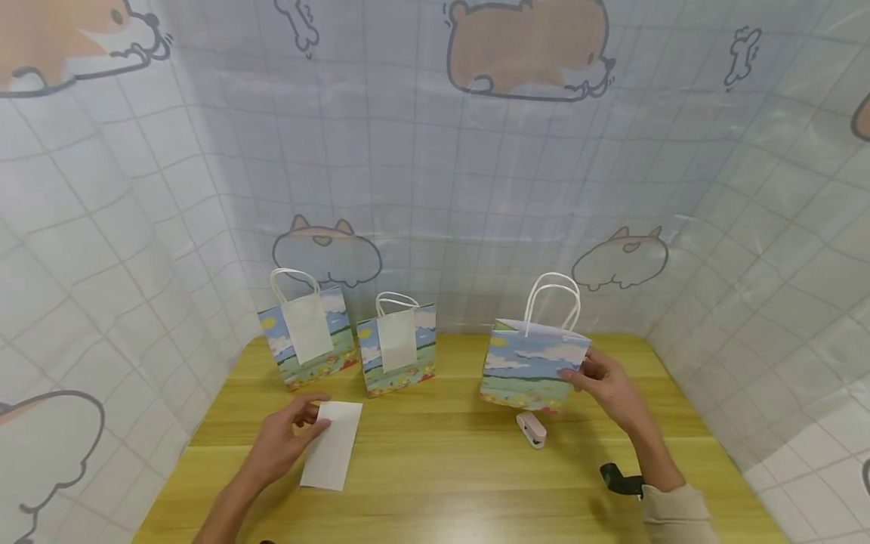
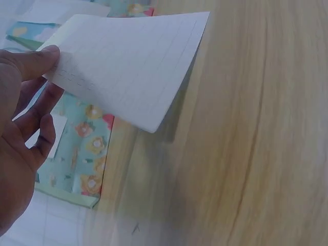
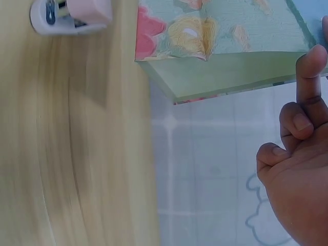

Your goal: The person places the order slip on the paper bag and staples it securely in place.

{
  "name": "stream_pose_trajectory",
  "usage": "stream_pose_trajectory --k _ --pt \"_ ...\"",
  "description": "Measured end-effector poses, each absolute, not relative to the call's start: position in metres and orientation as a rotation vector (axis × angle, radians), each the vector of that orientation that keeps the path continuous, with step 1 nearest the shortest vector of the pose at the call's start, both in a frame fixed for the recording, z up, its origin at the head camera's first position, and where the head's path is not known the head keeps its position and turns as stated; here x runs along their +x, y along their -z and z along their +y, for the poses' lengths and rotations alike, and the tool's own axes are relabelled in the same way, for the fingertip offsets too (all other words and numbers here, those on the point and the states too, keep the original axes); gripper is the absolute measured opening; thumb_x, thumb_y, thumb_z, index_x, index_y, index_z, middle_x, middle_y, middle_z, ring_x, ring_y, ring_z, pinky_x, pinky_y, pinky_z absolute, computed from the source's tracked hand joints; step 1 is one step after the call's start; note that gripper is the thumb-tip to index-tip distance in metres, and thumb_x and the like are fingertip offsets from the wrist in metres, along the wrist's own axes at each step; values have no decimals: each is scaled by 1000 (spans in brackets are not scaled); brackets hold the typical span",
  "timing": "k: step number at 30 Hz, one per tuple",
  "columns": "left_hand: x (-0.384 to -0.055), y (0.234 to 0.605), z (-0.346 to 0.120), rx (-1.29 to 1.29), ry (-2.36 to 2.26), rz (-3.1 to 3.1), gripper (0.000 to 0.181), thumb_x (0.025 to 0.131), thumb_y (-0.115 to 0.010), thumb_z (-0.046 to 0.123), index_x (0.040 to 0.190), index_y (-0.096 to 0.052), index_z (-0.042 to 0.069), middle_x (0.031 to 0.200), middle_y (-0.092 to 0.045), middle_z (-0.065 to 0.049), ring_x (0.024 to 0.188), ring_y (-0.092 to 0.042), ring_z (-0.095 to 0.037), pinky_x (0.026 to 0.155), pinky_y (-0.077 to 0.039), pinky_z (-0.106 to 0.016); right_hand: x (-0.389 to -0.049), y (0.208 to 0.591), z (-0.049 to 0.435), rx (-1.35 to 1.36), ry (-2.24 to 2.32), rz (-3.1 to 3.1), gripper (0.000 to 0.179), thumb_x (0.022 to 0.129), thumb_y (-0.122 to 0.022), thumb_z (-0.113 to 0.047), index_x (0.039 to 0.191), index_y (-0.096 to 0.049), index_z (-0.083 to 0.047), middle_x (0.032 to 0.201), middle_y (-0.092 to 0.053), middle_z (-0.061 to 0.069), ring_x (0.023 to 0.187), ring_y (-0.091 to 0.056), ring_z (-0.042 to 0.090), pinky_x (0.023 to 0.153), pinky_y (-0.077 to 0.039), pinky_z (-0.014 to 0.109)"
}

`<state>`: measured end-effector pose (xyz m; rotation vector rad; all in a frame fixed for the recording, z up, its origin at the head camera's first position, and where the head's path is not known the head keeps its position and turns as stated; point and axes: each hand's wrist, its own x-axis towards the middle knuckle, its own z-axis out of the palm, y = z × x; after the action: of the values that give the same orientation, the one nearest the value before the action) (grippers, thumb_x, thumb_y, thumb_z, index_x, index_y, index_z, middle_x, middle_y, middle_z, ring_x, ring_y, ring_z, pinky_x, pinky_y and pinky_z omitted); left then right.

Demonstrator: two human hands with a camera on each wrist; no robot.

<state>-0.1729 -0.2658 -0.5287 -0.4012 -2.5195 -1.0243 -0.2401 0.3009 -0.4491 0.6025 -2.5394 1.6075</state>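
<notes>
My left hand [image 1: 282, 440] pinches a white sheet of lined paper [image 1: 333, 446] by its edge, thumb on top. In the left wrist view the paper [image 2: 128, 61] is lifted and tilted over the table. My right hand [image 1: 608, 385] grips the right side of a paper gift bag [image 1: 526, 366] with a painted sky and flower meadow and white rope handles. In the right wrist view that bag [image 3: 225, 31] shows its flowered face and green side. Just in front of the bag lies a small pink and white stapler [image 1: 532, 429].
Two similar gift bags stand at the back left, a larger one [image 1: 340, 321] and a smaller one [image 1: 426, 340], each with a white paper on its front. A black object [image 1: 618, 480] shows by my right wrist. A patterned curtain [image 1: 421, 174] surrounds the wooden table [image 1: 435, 468].
</notes>
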Motion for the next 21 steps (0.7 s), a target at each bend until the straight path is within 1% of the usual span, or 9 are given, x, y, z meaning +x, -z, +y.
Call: stream_pose_trajectory --k 3,8,11,13,16,21 --pt "-173 526 -260 -409 1029 -2525 42 88 -80 15 124 -64 28 89 -70 15 79 -65 -2 68 -52 -28 -242 451 293 654 -1613 -2538 31 98 -68 -18 128 -61 -15 71 -57 9 64 -53 19 60 -44 34" --pt "-172 519 -251 -424 1037 -2525 39 89 -79 18 123 -63 28 88 -70 17 77 -64 0 70 -51 -30 -244 455 281 727 -1651 -2531 34 98 -68 -17 131 -60 -18 77 -62 10 68 -56 23 64 -48 34" --pt "-170 515 -246 -436 1022 -2515 39 88 -79 18 122 -63 28 88 -69 18 78 -63 0 70 -51 -30 -245 458 272 759 -1642 -2546 28 98 -67 -18 126 -61 -18 73 -59 9 64 -53 24 60 -45 34" --pt "-169 511 -243 -440 1012 -2509 39 88 -80 19 122 -63 28 88 -69 19 79 -63 0 71 -51 -31 -245 460 265 778 -1638 -2551 27 98 -67 -18 125 -61 -19 69 -56 9 62 -51 22 57 -43 35" --pt "-168 504 -237 -439 1011 -2502 38 88 -80 21 121 -64 30 88 -68 20 80 -63 0 73 -51 -32 -245 461 255 799 -1670 -2546 32 98 -67 -18 130 -60 -20 77 -62 11 66 -55 20 60 -47 35" --pt "-163 493 -225 -475 1044 -2485 36 88 -80 23 119 -64 31 89 -68 21 80 -63 0 74 -52 -34 -244 464 239 823 -1734 -2562 40 98 -67 -18 137 -58 -22 88 -66 14 70 -57 22 62 -50 33"
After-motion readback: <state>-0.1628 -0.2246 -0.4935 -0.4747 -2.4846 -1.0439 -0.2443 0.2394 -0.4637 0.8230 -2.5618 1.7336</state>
